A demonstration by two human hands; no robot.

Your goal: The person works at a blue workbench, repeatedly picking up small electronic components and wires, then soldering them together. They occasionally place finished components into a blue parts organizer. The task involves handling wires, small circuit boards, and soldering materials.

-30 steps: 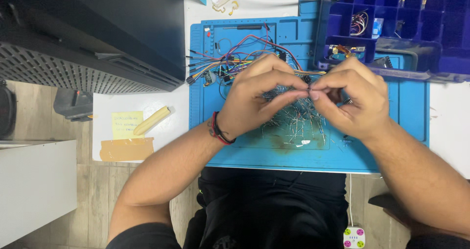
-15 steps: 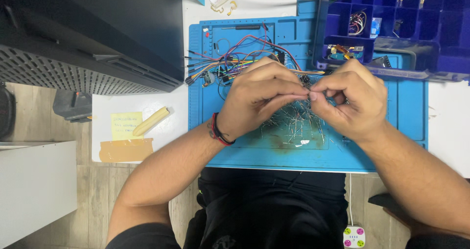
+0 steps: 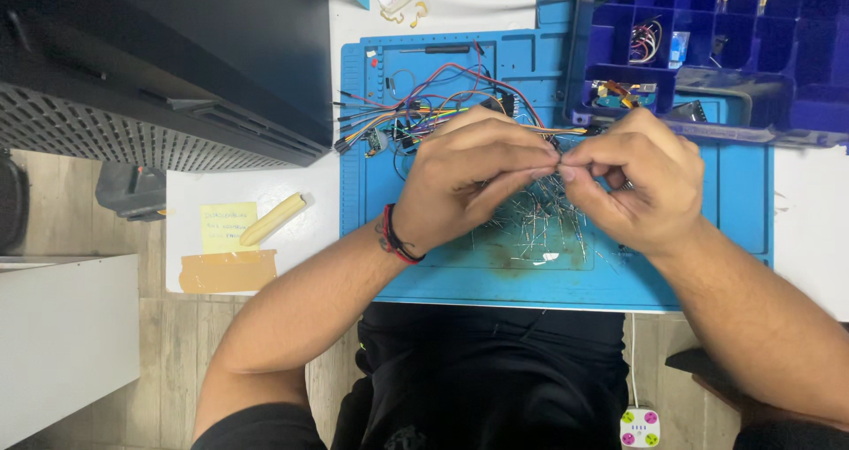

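Observation:
My left hand (image 3: 469, 180) and my right hand (image 3: 638, 180) meet fingertip to fingertip over a blue work mat (image 3: 707, 238). Both pinch something very small between thumb and forefinger; it looks like a thin wire-legged component, too small to tell for sure. Under the hands lies a heap of small metal-legged components (image 3: 539, 225) on the mat. A tangle of coloured jumper wires (image 3: 416, 118) lies just beyond my left hand. A dark band sits on my left wrist.
A blue compartment organiser box (image 3: 707, 43) stands at the back right with small parts in it. A big black perforated case (image 3: 159, 70) fills the left. A yellow sticky note (image 3: 227, 226), a pale stick (image 3: 274, 219) and brown tape lie on the white table.
My fingertips have shifted slightly, working the small piece between them; both hands stay in the same place above the mat.

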